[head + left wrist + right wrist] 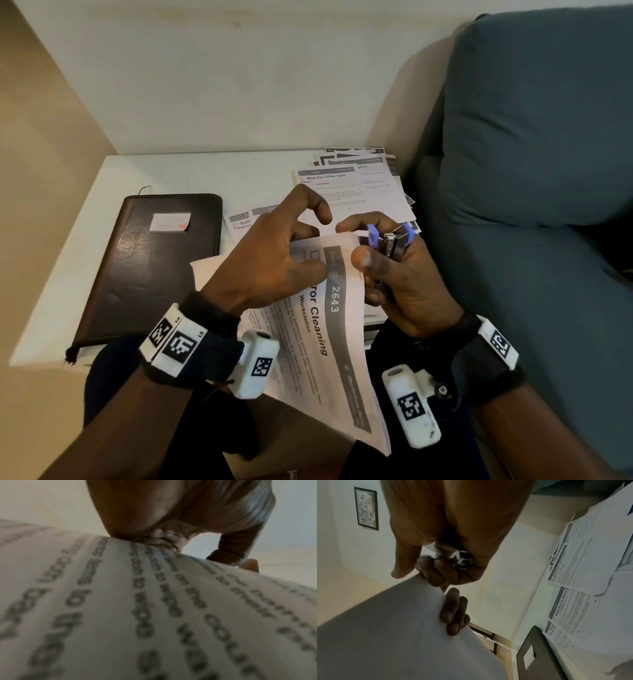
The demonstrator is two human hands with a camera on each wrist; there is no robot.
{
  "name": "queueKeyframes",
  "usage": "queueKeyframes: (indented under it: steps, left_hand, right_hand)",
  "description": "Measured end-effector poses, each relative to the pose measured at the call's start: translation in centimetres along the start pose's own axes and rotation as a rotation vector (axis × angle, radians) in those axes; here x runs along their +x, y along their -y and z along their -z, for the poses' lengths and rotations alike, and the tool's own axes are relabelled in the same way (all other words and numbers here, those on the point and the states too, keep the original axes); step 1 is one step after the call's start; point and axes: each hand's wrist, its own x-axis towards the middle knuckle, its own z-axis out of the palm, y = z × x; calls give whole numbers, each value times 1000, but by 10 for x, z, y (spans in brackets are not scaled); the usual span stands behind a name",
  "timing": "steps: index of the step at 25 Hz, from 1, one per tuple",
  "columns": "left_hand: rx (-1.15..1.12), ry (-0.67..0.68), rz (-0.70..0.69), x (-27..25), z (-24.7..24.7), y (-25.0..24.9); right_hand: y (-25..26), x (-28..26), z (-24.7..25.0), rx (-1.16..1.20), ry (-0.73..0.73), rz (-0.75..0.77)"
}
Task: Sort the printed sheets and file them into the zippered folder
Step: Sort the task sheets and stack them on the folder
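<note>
I hold a small stack of printed sheets (329, 342) above my lap; the top one reads "Cleaning" and "2643". My left hand (301, 263) pinches the stack near its top edge, thumb on the print (154, 615) and fingers (453, 615) underneath. My right hand (373, 270) grips a blue and metal stapler (390, 241) at the stack's upper right corner, and its shiny end (462, 559) shows in the palm. The dark zippered folder (150, 263) lies flat and closed on the white table (191, 171), left of both hands.
More printed sheets (359, 192) lie spread over the table's right half, up to a blue-grey sofa (541, 154). A pale label sits on the folder's cover (537, 654). A white wall rises behind the table, with a framed picture (366, 508) on it.
</note>
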Motion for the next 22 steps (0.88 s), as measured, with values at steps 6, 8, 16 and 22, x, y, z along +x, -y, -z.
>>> queueKeyframes:
  steps: [6, 8, 16, 22]
  left_hand:
    - [-97, 112, -59, -1, -4, -5]
    - [-87, 126, -72, 1, -6, -5]
    - [-50, -22, -120, -3, -4, 19]
    - [-105, -141, -194, 0, -12, 26]
  right_hand:
    - [-6, -3, -3, 50, 71, 4]
    - [-6, -4, -6, 76, 67, -10]
    - [0, -3, 7, 40, -91, 1]
    - [-1, -14, 6, 201, 57, -1]
